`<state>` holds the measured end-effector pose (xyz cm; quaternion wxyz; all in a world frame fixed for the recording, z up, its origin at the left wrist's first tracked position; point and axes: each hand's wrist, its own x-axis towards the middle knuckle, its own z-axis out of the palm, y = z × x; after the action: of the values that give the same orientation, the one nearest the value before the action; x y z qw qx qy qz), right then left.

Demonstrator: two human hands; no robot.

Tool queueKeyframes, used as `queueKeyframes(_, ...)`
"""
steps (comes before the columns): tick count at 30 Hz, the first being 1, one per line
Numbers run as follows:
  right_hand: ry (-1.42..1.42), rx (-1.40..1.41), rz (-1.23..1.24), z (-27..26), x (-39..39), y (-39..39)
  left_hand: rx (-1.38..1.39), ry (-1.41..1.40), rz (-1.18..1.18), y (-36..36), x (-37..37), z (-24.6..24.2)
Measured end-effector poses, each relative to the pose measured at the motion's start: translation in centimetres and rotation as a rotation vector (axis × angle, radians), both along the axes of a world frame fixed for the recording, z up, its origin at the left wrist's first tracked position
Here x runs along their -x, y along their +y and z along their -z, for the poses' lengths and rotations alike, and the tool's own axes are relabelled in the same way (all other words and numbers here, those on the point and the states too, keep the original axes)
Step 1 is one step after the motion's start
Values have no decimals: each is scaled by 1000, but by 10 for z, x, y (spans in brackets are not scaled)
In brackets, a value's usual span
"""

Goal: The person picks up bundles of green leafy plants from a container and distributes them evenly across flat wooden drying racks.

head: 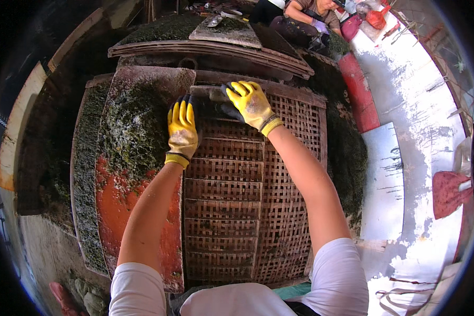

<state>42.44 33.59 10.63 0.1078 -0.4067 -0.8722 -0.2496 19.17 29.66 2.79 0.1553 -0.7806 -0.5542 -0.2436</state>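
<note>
Before me lies a woven slatted tray [286,197] in a wooden frame, bearing a grid of thin cross strips. My left hand [183,126], in a yellow glove with dark fingertips, rests flat at the right edge of a dark green leafy heap [132,126]. That heap sits on a worn red board [142,221] along the tray's left side. My right hand [251,100], gloved alike, is over the tray's far part, by a short dark bar [207,93] lying across it. Its fingers are bent, and what lies under the palm is hidden.
Stacked trays [213,49] with green material stand beyond, a flat board [227,33] on top. A seated co-worker [306,19] with gloved hands is at the upper right. Another leaf-covered tray [91,173] is at left. A pale board [383,181] and a red cloth bag [452,193] lie to the right.
</note>
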Motion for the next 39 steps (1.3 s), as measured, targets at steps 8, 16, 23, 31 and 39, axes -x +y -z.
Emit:
queueKeyframes(8, 137, 67, 157, -7, 8, 40, 18, -392, 97, 6, 4, 26)
queueKeyframes(16, 132, -28, 182, 28, -8, -26, 76, -16, 267, -1, -15, -1)
queueKeyframes(23, 259, 24, 219, 33, 12, -40, 428, 68, 210, -48, -15, -64)
queueKeyframes(31, 53, 151, 705, 0, 51, -59, 344, -107, 396, -380, 192, -125)
queueKeyframes(39, 1467, 2136, 46, 24, 381, -311, 695, -864, -343, -663, 467, -41)
